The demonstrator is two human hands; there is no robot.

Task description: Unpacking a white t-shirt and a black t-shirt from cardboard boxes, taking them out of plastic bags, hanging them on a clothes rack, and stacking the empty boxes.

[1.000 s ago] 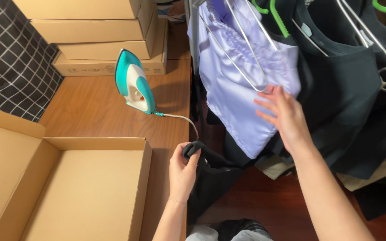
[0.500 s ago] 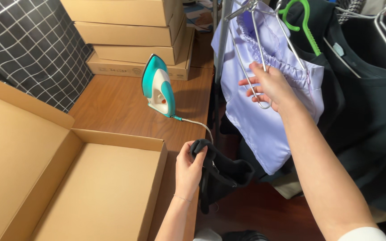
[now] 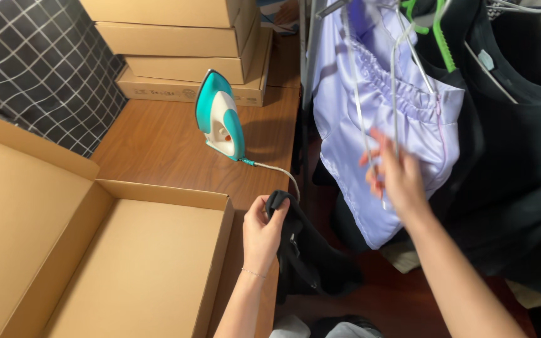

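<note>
- Left hand [image 3: 263, 235]: grip clenched on a black garment [image 3: 308, 253], which hangs down past the counter [image 3: 158, 144] edge.
- Right hand [image 3: 396, 178]: fingers spread, released, against a lilac garment [image 3: 370, 125] on a wire hanger [image 3: 396, 94]; its long axis runs vertically, up-right of the left hand.
- Upright teal iron [image 3: 220, 119]; open cardboard box [image 3: 126, 269] on the left; stacked flat cartons [image 3: 183, 44] behind.

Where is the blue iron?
The iron stands upright on the wooden table, in front of the stacked boxes and left of the purple dress.
</note>
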